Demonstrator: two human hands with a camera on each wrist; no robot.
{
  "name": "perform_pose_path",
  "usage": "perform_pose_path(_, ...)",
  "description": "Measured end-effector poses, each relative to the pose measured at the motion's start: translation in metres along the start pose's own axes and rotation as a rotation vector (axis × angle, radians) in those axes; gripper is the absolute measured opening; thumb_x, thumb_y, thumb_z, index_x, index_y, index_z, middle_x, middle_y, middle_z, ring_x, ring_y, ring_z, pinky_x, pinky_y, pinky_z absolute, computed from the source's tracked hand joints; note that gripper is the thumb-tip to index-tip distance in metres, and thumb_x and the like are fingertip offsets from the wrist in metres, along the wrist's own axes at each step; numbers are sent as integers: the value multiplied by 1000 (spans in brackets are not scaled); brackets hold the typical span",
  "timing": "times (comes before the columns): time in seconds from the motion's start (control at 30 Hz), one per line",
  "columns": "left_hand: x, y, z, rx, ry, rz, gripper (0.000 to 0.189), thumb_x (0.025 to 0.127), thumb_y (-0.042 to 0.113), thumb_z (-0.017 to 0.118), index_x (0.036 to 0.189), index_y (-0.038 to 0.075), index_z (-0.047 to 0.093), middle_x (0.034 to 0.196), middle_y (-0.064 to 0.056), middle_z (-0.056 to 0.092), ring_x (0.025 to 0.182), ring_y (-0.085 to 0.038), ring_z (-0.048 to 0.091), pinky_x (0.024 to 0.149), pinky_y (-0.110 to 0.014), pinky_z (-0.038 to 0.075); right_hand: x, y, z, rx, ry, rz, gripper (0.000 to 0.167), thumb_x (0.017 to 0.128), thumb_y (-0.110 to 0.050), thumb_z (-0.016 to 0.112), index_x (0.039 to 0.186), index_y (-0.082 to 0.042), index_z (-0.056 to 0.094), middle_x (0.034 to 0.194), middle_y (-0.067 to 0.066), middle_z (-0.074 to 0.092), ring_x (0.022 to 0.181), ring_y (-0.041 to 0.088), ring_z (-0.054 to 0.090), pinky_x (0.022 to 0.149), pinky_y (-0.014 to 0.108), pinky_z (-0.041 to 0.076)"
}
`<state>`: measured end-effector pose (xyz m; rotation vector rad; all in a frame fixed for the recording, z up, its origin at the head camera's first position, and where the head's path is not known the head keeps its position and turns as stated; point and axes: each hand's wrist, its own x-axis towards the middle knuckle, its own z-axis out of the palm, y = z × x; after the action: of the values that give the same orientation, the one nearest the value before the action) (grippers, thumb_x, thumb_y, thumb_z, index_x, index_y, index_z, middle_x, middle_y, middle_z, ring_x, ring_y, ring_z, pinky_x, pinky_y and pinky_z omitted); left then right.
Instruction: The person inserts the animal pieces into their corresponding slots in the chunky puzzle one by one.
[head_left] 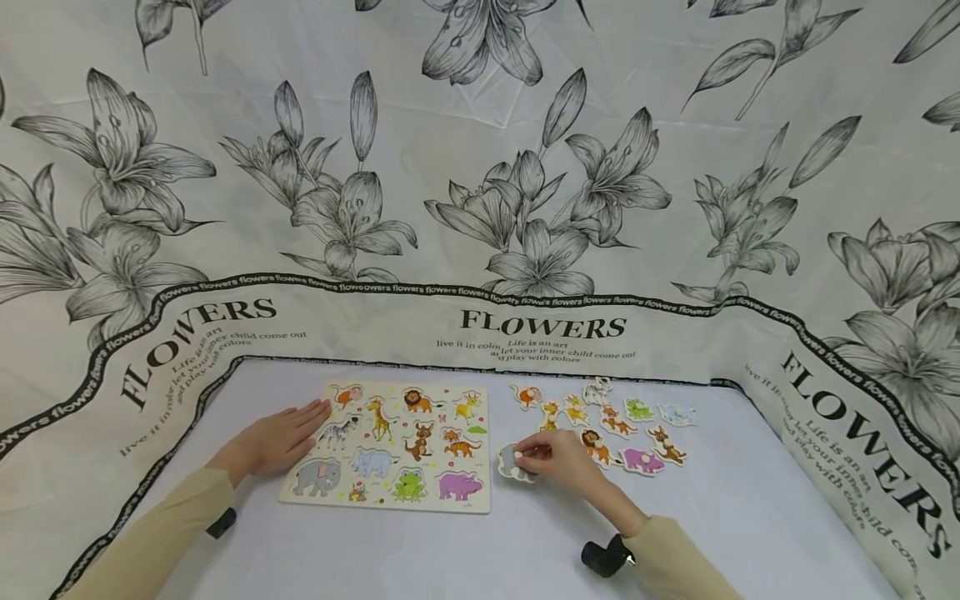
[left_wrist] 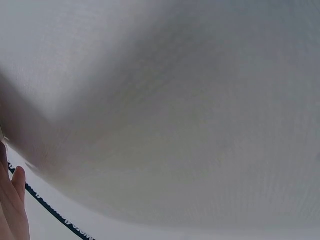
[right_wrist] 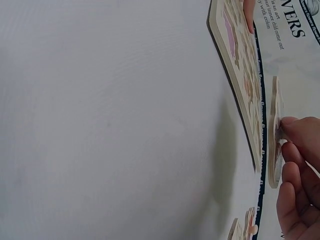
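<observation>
My left hand (head_left: 277, 437) lies with its fingers straight on the left edge of a wooden animal puzzle board (head_left: 393, 503). Only a bit of that hand (left_wrist: 12, 210) shows in the left wrist view. To the right of the board, my right hand (head_left: 566, 460) pinches a grey elephant puzzle piece (head_left: 507, 463) between thumb and fingers. Seen from the right wrist, the piece (right_wrist: 273, 145) is edge-on and raised off the table, with the thumb on its face. Pictures of animals, among them a grey elephant (head_left: 318, 477) at the lower left, cover the board.
Loose animal pieces lie right of the board, behind and beside the right hand: a lion (head_left: 596, 447), a purple hippo (head_left: 642, 461), a kangaroo (head_left: 667, 446), a frog (head_left: 639, 407), a zebra (head_left: 597, 390) and several others. A flower-printed cloth (head_left: 390, 325) rises behind the white table (head_left: 420, 558).
</observation>
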<state>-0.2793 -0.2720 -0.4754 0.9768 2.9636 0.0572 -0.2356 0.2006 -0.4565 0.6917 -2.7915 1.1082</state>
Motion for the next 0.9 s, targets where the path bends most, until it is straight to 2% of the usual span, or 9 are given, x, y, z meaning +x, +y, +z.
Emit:
perform_pose_path(0.37, -1, -3, 4, 23, 15, 5, 54, 101, 31, 41, 146, 1, 37, 154, -16, 35, 141, -35, 35, 113, -51, 35, 13, -17, 12, 25, -34, -16, 16, 82, -16, 75, 94, -5, 76, 80, 2, 71, 62, -1, 52, 53, 15, 45)
perform_pose_path(0.7, -2, -2, 2, -9, 8, 8, 54, 102, 30, 41, 147, 0, 36, 154, -17, 34, 142, -36, 33, 114, -52, 34, 24, -24, 22, -4, -59, -26, 14, 83, -17, 75, 94, -9, 76, 82, 0, 71, 65, 0, 52, 57, 15, 47)
perform_pose_path(0.9, -1, -1, 2, -19, 9, 9, 54, 101, 28, 42, 147, 0, 35, 154, -17, 33, 142, -36, 33, 114, -53, 34, 33, -28, 27, 0, -69, -63, 14, 83, -17, 75, 94, -9, 76, 82, -1, 71, 66, -1, 52, 58, 15, 48)
